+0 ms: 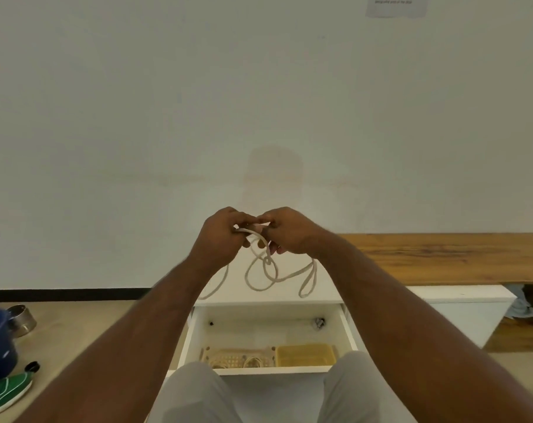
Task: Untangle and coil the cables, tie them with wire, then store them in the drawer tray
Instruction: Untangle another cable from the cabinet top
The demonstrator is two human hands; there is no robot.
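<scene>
Both hands are raised above the open drawer (268,319): the left hand (221,236) and the right hand (289,233) each have fingers curled in a closed grip on the pale cable (263,271), pinching its top while tangled loops dangle below toward the drawer's far edge. The cable looks light, limp and floppy, so it is best taken hold of just beside the knot, feeding slack through gently. A tray (237,357) at the drawer's near edge appears to hold coiled cables already
</scene>
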